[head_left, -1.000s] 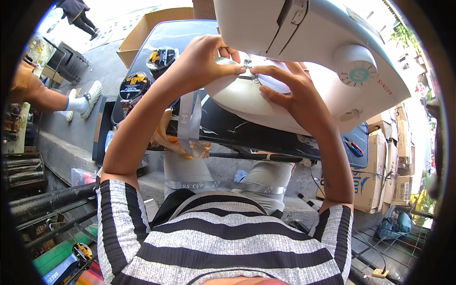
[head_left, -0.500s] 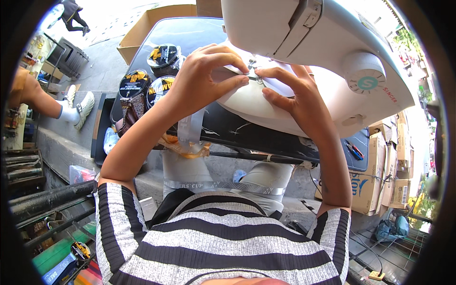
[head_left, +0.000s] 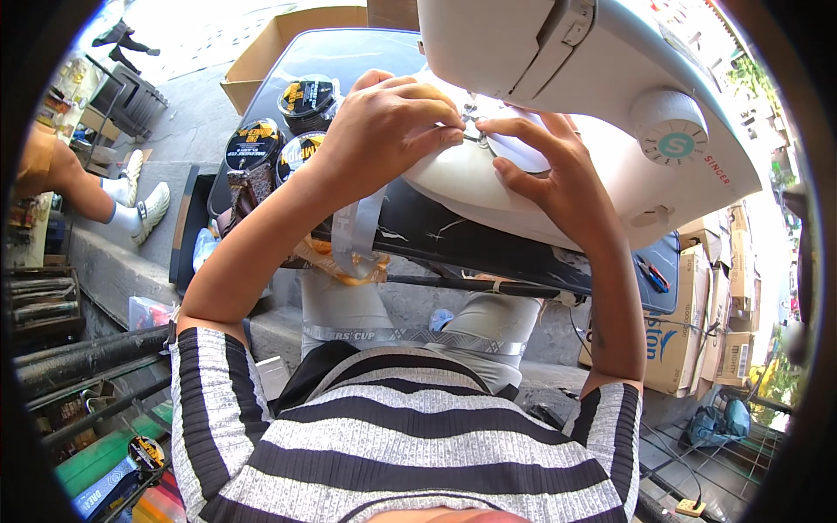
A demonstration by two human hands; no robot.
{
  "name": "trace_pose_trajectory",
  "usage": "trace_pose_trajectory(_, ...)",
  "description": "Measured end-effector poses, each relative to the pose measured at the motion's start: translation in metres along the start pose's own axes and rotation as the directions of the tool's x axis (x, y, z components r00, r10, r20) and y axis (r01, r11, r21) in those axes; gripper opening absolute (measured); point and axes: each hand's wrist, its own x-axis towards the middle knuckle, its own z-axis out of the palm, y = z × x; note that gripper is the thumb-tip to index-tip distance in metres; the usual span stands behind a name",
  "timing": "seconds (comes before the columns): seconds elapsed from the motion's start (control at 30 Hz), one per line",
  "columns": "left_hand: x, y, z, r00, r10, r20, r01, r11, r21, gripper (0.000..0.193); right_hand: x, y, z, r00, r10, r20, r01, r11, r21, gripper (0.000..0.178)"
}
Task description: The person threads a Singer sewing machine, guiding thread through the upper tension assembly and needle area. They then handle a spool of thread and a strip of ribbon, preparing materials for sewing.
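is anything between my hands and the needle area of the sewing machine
Nothing visible is. The left hand and right hand both have fingertips right at the needle area of the white sewing machine, with no object between them.

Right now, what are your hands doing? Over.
Left hand and right hand pinching at the needle area of the white sewing machine. Nothing blocking.
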Motion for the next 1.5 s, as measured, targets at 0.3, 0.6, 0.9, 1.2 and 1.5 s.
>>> trace_pose_trajectory(0.3,0.001,-0.001,0.003,0.999,0.023,-0.026,-0.022,1.0,0.016,0.011,0.001,-0.001,-0.001,0.999,0.054,0.001,-0.054,0.997,0.06,0.032)
trace_pose_trajectory(0.6,0.004,0.0,0.001,0.997,0.076,-0.034,-0.073,0.994,0.084,0.01,0.03,0.05,0.025,0.896,0.438,-0.072,-0.28,0.683,0.675,0.024)
trace_pose_trajectory(0.9,0.0,-0.003,0.012,0.99,0.078,-0.115,-0.068,0.994,0.085,0.013,0.041,0.08,0.023,0.818,0.16,-0.552,0.024,0.95,0.312,0.023)
trace_pose_trajectory(1.2,0.0,0.002,0.006,0.998,-0.001,-0.066,0.003,1.0,0.023,0.014,0.038,0.031,0.025,0.838,0.083,-0.539,-0.084,0.996,0.023,0.013)
trace_pose_trajectory(1.5,0.001,0.006,0.003,0.995,-0.029,-0.098,0.027,0.999,-0.025,0.009,0.036,0.007,0.025,0.908,0.274,-0.318,-0.19,0.944,0.27,0.025)
